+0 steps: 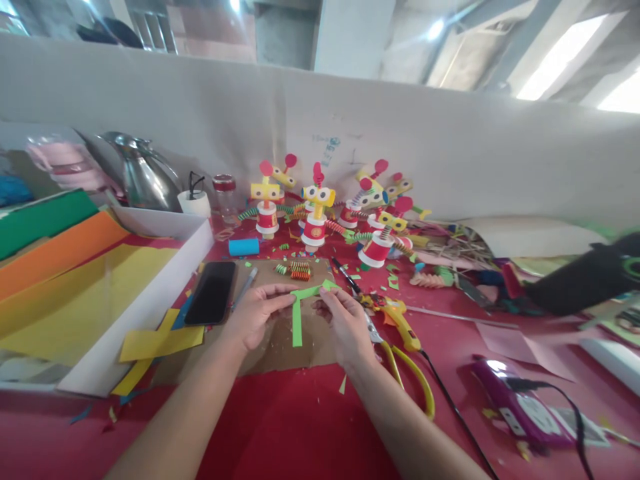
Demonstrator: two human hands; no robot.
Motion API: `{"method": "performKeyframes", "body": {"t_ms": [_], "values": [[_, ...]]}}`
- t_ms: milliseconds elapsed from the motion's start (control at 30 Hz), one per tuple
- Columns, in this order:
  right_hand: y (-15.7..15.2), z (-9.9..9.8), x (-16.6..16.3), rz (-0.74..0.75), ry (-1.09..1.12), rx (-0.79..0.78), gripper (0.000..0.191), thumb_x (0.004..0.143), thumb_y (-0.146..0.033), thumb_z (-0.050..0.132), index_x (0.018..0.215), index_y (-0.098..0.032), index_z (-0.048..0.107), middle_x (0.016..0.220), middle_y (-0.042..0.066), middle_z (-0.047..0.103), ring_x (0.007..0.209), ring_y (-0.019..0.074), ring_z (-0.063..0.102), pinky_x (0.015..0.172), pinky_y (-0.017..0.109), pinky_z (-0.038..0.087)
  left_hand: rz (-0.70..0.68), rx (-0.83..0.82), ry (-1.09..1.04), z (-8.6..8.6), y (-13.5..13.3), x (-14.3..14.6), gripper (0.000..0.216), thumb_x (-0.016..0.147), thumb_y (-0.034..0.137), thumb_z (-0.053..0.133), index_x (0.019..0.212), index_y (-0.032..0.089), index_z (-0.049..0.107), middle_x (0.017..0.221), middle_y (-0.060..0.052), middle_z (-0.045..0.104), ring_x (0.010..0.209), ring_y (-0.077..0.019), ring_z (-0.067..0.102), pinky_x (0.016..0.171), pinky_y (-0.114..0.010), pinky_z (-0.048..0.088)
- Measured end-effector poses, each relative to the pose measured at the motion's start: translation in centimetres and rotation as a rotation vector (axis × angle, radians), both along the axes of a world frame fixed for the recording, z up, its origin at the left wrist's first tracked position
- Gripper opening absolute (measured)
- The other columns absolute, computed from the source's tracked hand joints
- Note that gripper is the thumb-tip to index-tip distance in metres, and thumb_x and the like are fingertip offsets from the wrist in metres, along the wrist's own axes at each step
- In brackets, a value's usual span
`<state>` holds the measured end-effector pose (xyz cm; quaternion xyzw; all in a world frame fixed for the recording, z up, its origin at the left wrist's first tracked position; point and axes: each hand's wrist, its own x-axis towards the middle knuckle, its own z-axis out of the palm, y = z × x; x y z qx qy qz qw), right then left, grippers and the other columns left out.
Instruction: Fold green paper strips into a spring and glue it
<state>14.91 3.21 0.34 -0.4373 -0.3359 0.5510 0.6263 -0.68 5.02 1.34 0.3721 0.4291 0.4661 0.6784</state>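
Note:
My left hand (256, 313) and my right hand (343, 319) both pinch two crossed green paper strips (298, 313) above a brown cardboard sheet (280, 347). One strip hangs down between the hands, the other runs across towards my right fingers. A small folded paper spring (300, 270) lies just beyond the hands. Several paper-cup figures (315, 220) with yellow heads and red ears stand further back.
A black phone (211, 292) and a pen lie to the left, beside a white box (145, 307) of coloured paper sheets. Yellow-handled scissors (407, 373) and a yellow glue gun (400, 320) lie to the right. A purple power strip (520, 407) sits at the right front. A metal kettle (143, 173) stands at the back left.

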Motion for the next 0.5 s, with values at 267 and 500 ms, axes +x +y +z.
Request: {"method": "performKeyframes", "body": {"t_ms": [267, 500], "values": [[-0.08, -0.58, 0.13, -0.095, -0.165, 0.138, 0.018, 0.078, -0.036, 0.065, 0.077, -0.019, 0.065, 0.062, -0.002, 0.06, 0.062, 0.011, 0.053, 0.062, 0.023, 0.042, 0.041, 0.061, -0.019, -0.16, 0.06, 0.09, 0.028, 0.064, 0.023, 0.078, 0.092, 0.017, 0.073, 0.084, -0.003, 0.069, 0.074, -0.0116, 0.061, 0.073, -0.025, 0.049], [-0.55, -0.63, 0.02, -0.298, -0.645, 0.405, 0.011, 0.08, -0.02, 0.06, 0.09, -0.023, 0.061, 0.088, 0.002, 0.054, 0.069, 0.013, 0.055, 0.061, 0.027, 0.047, 0.074, 0.048, -0.096, -0.46, 0.22, 0.26, 0.027, 0.063, 0.022, 0.079, 0.089, 0.015, 0.072, 0.082, -0.004, 0.069, 0.073, -0.0122, 0.063, 0.073, -0.026, 0.05]]}}
